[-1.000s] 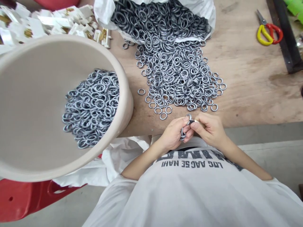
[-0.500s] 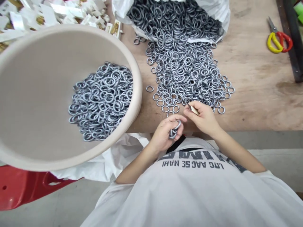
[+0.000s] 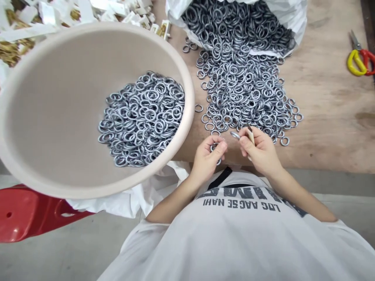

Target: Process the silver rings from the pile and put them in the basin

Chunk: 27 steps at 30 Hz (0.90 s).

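My left hand (image 3: 208,156) is curled around a few grey metal rings (image 3: 215,147), partly hidden by its fingers. Across from it, my right hand (image 3: 259,150) pinches a single metal ring (image 3: 234,135) at the fingertips. That same hand also keeps a small knife-like tool (image 3: 250,134) with a pale handle and dark tip in its grip. Just beyond both hands spreads a loose pile of metal rings (image 3: 243,89), spilling from a white sack (image 3: 299,27). To the left, a large beige tub (image 3: 58,101) contains a heap of similar rings (image 3: 146,117).
Scissors (image 3: 357,62) with yellow and red handles lie at the right of the wooden table (image 3: 328,128). White plastic pieces (image 3: 117,11) with brass parts are heaped behind the tub. A red stool (image 3: 26,214) stands below left.
My right hand now has a ring at its fingertips, where only the tool showed before. My left fingers have closed more over their rings. The view has shifted slightly left.
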Each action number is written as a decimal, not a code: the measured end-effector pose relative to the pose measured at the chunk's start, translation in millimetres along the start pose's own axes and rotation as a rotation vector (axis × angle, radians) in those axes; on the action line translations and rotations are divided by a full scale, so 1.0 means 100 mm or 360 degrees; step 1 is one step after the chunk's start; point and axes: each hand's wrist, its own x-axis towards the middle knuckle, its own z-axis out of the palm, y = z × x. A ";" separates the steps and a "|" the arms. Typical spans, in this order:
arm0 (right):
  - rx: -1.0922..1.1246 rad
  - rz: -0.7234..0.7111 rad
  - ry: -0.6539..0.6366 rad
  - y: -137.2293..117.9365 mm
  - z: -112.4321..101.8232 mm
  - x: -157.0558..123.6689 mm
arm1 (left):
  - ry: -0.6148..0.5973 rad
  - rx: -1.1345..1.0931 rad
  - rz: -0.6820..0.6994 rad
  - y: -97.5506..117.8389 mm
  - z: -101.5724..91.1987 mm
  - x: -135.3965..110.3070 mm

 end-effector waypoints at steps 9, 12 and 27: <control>0.0198 -0.0063 0.0133 0.08 -0.03 -0.21 | -0.0126 -0.0129 -0.0012 -0.07 0.24 0.02; 0.0259 -0.0062 -0.0073 0.04 -0.21 -0.18 | -0.0314 -0.0003 0.0006 -0.02 0.25 0.02; 0.0102 -0.0120 -0.0002 0.02 -0.26 -0.19 | -0.0406 -0.0395 -0.0405 -0.05 0.43 -0.03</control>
